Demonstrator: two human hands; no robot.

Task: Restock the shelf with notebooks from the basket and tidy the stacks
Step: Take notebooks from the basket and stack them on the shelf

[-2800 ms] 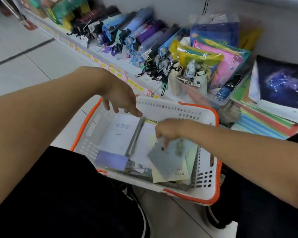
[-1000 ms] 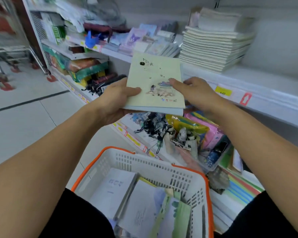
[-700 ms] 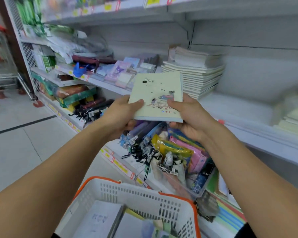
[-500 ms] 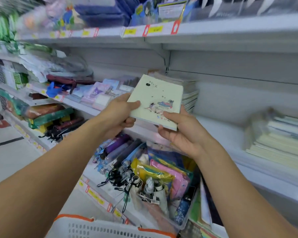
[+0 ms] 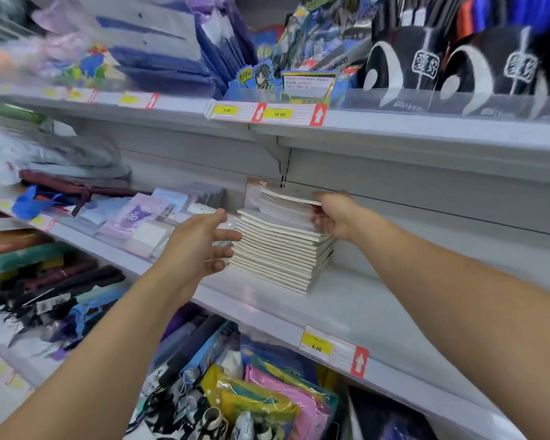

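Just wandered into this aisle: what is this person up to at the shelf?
A person is restocking. Their right hand grips the top notebooks of a tall stack of notebooks on the middle shelf, while the left hand, fingers straight, steadies the stack's left side. The upper notebooks sit askew, not yet squared up.

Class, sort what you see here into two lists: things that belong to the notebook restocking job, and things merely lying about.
Belong to the job:
notebook stack
top notebook
left hand
right hand
shelf

Lying about:
folded umbrellas
sticker packs
price tag
black caps
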